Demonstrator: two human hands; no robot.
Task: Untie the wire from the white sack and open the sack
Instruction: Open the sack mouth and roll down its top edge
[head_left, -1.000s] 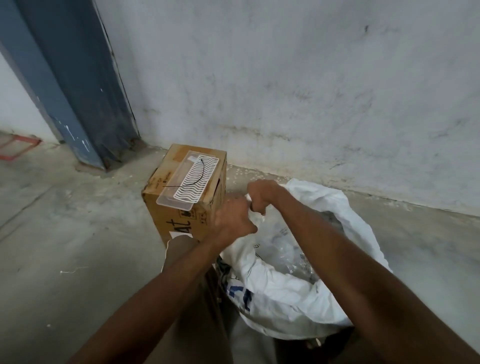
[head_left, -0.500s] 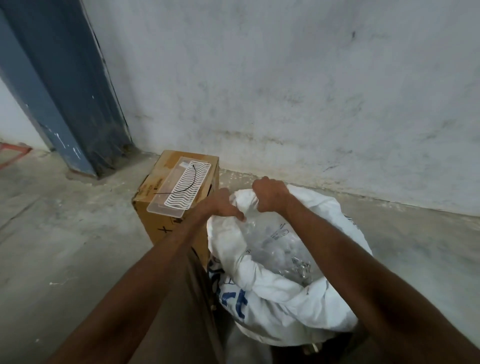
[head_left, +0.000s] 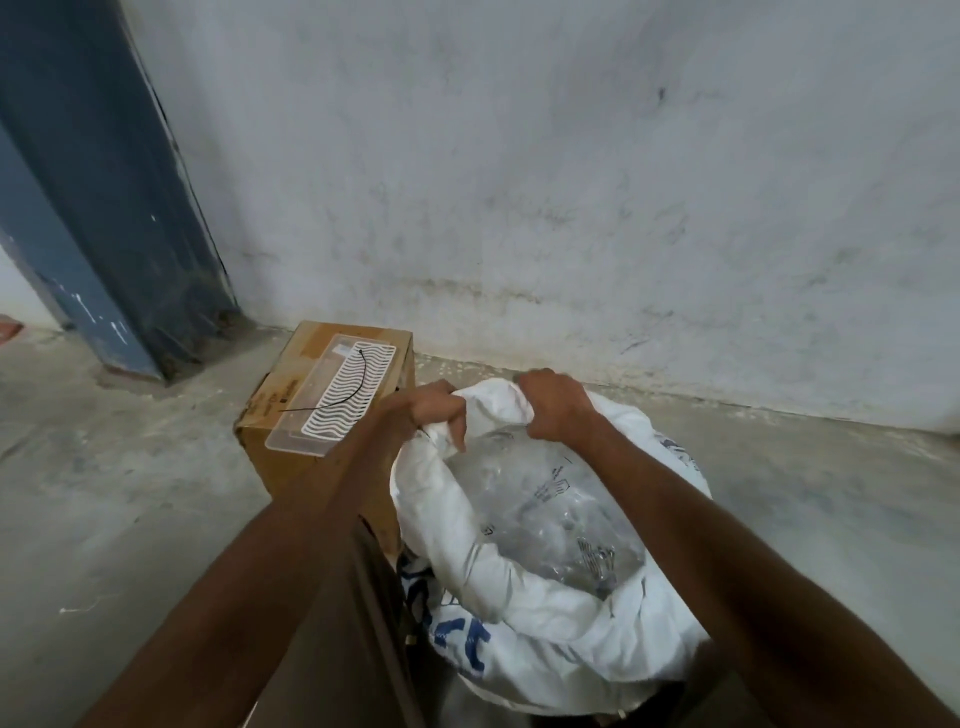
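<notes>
Since the earlier frame, both hands have been spread apart. One white sack (head_left: 524, 613), mouth open at 5 o'clock, rim clamped by left hand (head_left: 434, 413) and right hand (head_left: 553, 405). One wire (head_left: 349, 392) lies on one box (head_left: 280, 400).

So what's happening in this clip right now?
A person stands over a white sack on a concrete floor. Left hand and right hand each grip the rolled rim at its far side. The mouth is open, showing a clear plastic liner. A black wire lies on a tray atop the cardboard box.
</notes>
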